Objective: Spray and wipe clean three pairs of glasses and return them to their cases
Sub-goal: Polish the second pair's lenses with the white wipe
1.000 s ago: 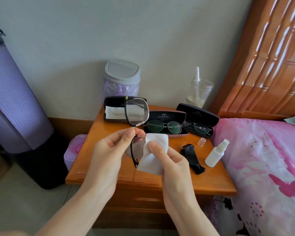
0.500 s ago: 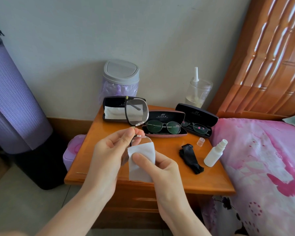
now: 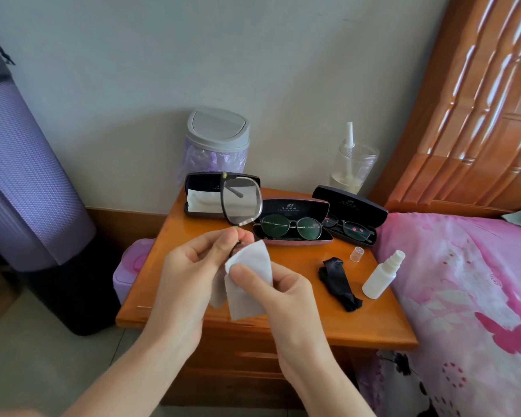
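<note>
1 pair in hand, 2 pairs in their cases

the left hand (image 3: 190,272) pinches the black square glasses (image 3: 241,203) between thumb and forefinger near the bridge. the frame stands on end, so 1 lens rises above the fingers. the other lens is hidden behind the white cloth (image 3: 250,278). the right hand (image 3: 280,293) grips that cloth, thumb pressed on the front and fingers curled behind it, with the cloth wrapped round the lower lens. both hands are above the front half of the wooden nightstand (image 3: 283,320).

3 open cases sit in a row at the back of the nightstand. the left case (image 3: 205,194) holds only 1 folded white cloth. the middle case (image 3: 295,206) holds the round glasses (image 3: 291,227). the right case (image 3: 352,206) holds the dark-framed glasses (image 3: 349,228).

in front of the cases lie 1 crumpled black cloth (image 3: 339,284) and 1 white spray bottle (image 3: 382,275) with its nozzle bare, near the right edge. 1 clear cap (image 3: 356,254) stands between the bottle and the right case.

behind the cases, by the wall, are 1 grey-lidded bin (image 3: 217,139) with a purple liner and 1 clear jar (image 3: 354,164) with a white tube in it. a pink bed cover (image 3: 463,281) lies to the right, and 1 purple rolled mat (image 3: 21,182) stands to the left.
</note>
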Motion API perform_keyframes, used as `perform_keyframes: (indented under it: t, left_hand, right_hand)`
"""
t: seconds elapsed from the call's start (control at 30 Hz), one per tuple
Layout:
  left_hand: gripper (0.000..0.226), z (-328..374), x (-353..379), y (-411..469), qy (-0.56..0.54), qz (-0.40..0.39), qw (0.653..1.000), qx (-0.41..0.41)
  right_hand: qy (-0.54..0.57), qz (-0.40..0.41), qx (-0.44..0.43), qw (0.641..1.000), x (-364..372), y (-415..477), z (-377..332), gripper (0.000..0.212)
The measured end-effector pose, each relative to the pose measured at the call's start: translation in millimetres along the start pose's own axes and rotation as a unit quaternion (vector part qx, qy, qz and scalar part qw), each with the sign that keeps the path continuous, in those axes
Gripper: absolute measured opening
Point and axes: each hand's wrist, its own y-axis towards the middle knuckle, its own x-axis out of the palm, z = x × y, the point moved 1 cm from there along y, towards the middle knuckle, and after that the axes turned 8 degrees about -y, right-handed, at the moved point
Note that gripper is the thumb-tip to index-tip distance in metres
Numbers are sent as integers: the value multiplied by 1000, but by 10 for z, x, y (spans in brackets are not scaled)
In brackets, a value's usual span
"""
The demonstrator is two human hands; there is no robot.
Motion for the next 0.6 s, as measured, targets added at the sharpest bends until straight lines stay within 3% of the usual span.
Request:
perform_keyframes:
  t: [0.3,0.6]
  left_hand:
    - [20,0,-47,43,-26,2,1000,-9]
    - [20,-3,23,-28,1,-12,1000,16]
  right_hand:
    - [-13,-46,12,999,-133,-66,48,35]
    - [-13,6,-11,1000,-21,38,-20,36]
